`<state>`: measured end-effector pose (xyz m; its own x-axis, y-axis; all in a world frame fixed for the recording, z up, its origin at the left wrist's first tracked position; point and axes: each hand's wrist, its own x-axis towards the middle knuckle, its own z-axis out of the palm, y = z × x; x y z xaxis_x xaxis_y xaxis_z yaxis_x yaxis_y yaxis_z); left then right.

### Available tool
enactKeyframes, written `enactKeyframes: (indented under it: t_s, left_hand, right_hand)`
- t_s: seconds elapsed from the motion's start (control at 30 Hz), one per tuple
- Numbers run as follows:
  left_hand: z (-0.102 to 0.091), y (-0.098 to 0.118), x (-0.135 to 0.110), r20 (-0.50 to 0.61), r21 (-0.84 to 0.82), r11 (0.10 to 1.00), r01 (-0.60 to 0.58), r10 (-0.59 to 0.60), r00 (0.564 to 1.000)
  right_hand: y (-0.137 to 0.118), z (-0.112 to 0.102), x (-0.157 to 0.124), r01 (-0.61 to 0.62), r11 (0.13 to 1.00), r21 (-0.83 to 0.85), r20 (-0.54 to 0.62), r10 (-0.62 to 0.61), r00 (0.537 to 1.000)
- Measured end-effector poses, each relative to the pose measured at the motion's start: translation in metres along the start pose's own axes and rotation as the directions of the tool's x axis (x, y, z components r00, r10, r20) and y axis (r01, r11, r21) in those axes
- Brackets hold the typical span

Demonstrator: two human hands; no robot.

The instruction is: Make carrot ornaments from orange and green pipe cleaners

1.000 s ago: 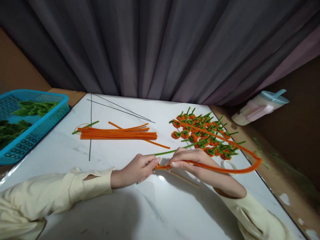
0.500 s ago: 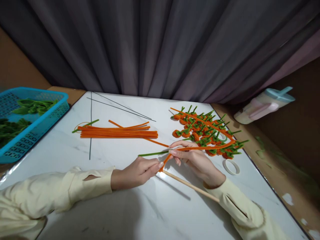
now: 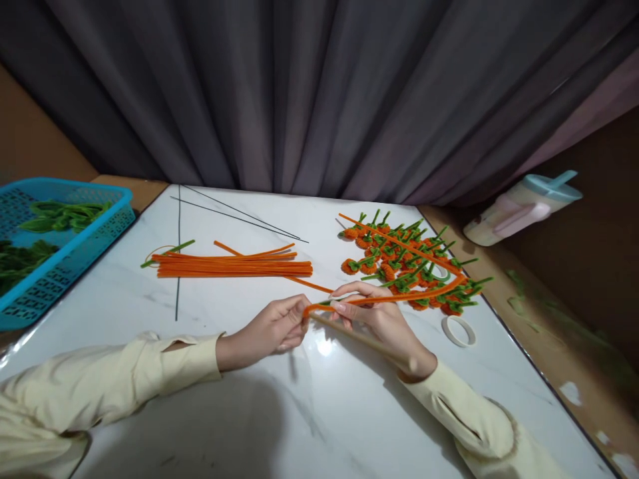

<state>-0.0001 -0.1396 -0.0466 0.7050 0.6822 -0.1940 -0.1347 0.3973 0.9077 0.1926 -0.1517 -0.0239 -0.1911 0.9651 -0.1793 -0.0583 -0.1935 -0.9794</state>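
Observation:
My left hand (image 3: pixel 277 329) pinches the end of a wooden stick (image 3: pixel 367 339), where an orange pipe cleaner (image 3: pixel 394 297) bends round it. The stick slants to the lower right, under my right wrist. Between thumb and fingers, my right hand (image 3: pixel 382 319) grips the same pipe cleaner, whose long free part bends back over the orange and green pieces. A short green pipe cleaner (image 3: pixel 327 303) also shows at my right fingertips, partly hidden. Beyond my left hand lies a bundle of orange pipe cleaners (image 3: pixel 234 266).
Many small orange pieces with green stems (image 3: pixel 389 271) lie at the right. A tape roll (image 3: pixel 458 331) is near them. Thin dark wires (image 3: pixel 239 216) lie at the back. A blue basket (image 3: pixel 107 229) with green pieces stands left, a lidded cup (image 3: pixel 522 209) right.
My left hand has moved slightly up and left, with the stick's end raised along with it. The green pipe cleaner is now mostly covered by my hands.

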Motion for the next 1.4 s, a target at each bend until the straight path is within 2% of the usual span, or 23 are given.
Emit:
enactKeyframes:
  t_s: [0.1,0.2,0.27,0.33,0.4,0.5,0.57,0.63,0.7,0.8,0.9,0.97,1.03,1.1,1.2,1.3,1.4]
  left_hand:
    - [-0.002,0.002,0.003,-0.071,-0.078,0.997,0.007,-0.012,0.997]
    - [-0.001,0.003,0.003,-0.113,-0.084,0.996,-0.02,0.011,0.994]
    - [0.0,0.002,0.003,-0.133,-0.035,0.998,-0.045,0.04,0.99]
    - [0.001,0.001,0.003,-0.164,0.041,0.997,-0.072,0.077,0.983]
    - [0.002,-0.001,0.002,-0.2,0.127,0.988,-0.086,0.111,0.973]
    - [0.002,-0.002,0.001,-0.228,0.352,0.93,-0.103,0.192,0.955]
    - [0.001,0.0,0.0,-0.197,0.574,0.808,-0.135,0.296,0.935]
    - [0.001,0.003,-0.002,-0.122,0.75,0.636,-0.179,0.4,0.908]
    - [0.001,0.005,-0.003,-0.035,0.841,0.493,-0.223,0.461,0.887]
    - [0.001,0.006,-0.003,0.101,0.9,0.315,-0.301,0.521,0.847]
    - [-0.001,0.004,-0.003,0.246,0.909,0.145,-0.39,0.568,0.785]
    - [-0.002,0.003,-0.003,0.319,0.899,0.068,-0.434,0.576,0.752]
    - [-0.002,0.003,-0.004,0.377,0.883,0.01,-0.47,0.582,0.721]
    - [-0.002,0.004,-0.005,0.42,0.864,-0.027,-0.503,0.591,0.689]
    - [-0.001,0.006,-0.006,0.44,0.84,-0.019,-0.543,0.611,0.659]
    - [0.0,0.007,-0.006,0.437,0.822,0.026,-0.569,0.611,0.66]
    - [0.0,0.007,-0.007,0.432,0.816,0.06,-0.575,0.599,0.675]
  right_hand:
    - [0.001,0.006,-0.004,0.082,0.992,-0.094,-0.07,-0.089,0.994]
    - [0.005,0.013,-0.01,0.152,0.957,-0.246,-0.1,-0.181,0.978]
    - [0.008,0.019,-0.016,0.201,0.908,-0.369,-0.085,-0.248,0.965]
    - [0.009,0.024,-0.022,0.285,0.818,-0.5,-0.029,-0.345,0.938]
    - [0.011,0.028,-0.029,0.417,0.681,-0.601,0.092,-0.459,0.884]
    - [0.013,0.032,-0.035,0.62,0.459,-0.636,0.331,-0.564,0.757]
    - [0.013,0.033,-0.038,0.706,0.361,-0.609,0.418,-0.61,0.673]
    - [0.011,0.033,-0.041,0.738,0.333,-0.587,0.428,-0.646,0.632]
    - [0.005,0.035,-0.043,0.718,0.382,-0.582,0.394,-0.64,0.66]
    - [-0.007,0.037,-0.047,0.621,0.544,-0.564,0.278,-0.583,0.763]
    - [-0.019,0.037,-0.046,0.403,0.782,-0.475,0.105,-0.405,0.908]
    - [-0.024,0.035,-0.041,0.22,0.907,-0.359,0.004,-0.235,0.972]
    - [-0.027,0.031,-0.036,0.098,0.971,-0.216,-0.046,-0.11,0.993]
    - [-0.027,0.027,-0.03,0.018,0.996,-0.085,-0.047,-0.022,0.999]
    - [-0.025,0.02,-0.025,-0.062,0.997,0.035,-0.013,0.062,0.998]
    - [-0.023,0.017,-0.023,-0.061,0.998,0.026,-0.014,0.061,0.998]
    - [-0.025,0.017,-0.022,-0.035,0.996,-0.084,-0.042,0.031,0.999]
